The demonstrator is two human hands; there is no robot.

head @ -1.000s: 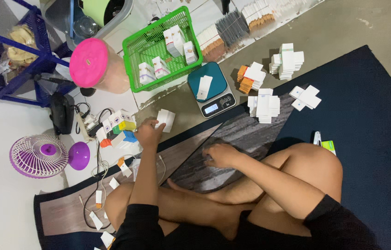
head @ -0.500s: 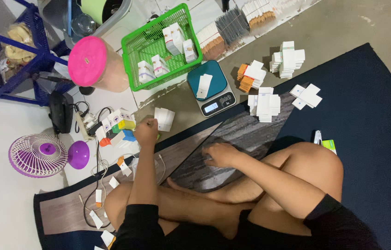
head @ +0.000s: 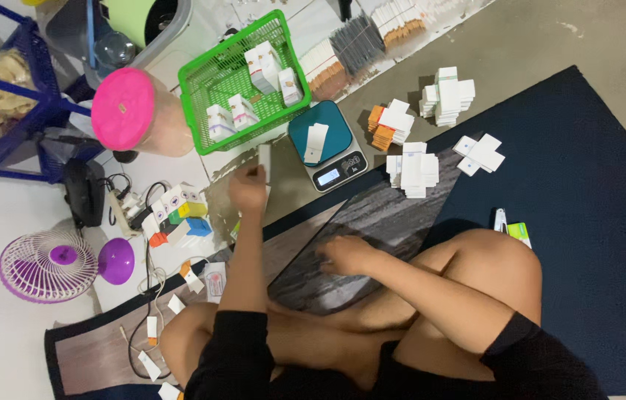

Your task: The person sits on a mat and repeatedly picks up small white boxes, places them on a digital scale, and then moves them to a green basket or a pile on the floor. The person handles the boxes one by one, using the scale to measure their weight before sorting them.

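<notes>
The left hand [head: 248, 189] is stretched forward over the floor, its fingers [head: 253, 172] curled closed around the lower end of a small white rectangular carton [head: 264, 162]. The carton stands upright above the knuckles, its top end clear of the fingers. It sits just below the near edge of the green plastic mesh basket [head: 209, 81], which holds several more white cartons, and just left of the teal-topped digital kitchen scale [head: 327, 152]. 1 flat white packet [head: 316, 143] lies on the scale's platform.

The right hand [head: 344, 254] rests low on the dark wood-grain mat [head: 372, 222], near the bent knee; its fingers are loosely curled and blurred, and whether they hold anything cannot be told.

Left of the reaching arm lies a cluster of small colourful boxes [head: 176, 215], a pink-lidded round plastic tub [head: 131, 111] and a purple desk fan [head: 48, 265]. Stacks of folded white carton blanks [head: 413, 169] lie right of the scale.
</notes>
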